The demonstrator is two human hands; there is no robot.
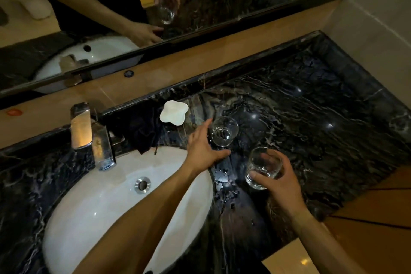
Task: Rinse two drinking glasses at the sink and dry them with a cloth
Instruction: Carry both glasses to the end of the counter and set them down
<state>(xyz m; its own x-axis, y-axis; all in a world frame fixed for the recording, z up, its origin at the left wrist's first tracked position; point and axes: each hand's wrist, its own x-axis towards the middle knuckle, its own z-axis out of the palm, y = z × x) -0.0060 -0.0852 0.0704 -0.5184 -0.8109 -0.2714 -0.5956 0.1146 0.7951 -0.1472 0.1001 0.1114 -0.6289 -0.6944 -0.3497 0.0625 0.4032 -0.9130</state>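
- One drinking glass (263,168) is clasped tilted in the right hand (280,181) above the counter (322,118), near its front edge.
- A second glass (224,131) stands upright beside the sink (93,211) rim.
- The left hand (203,148) is spread open just beside it; contact cannot be told.
- A dark cloth (144,131) lies at the counter's back edge.

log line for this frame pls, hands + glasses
right hand: holding glass above counter | left hand: open, reaching for second glass standing on counter | dark cloth beside faucet, untouched
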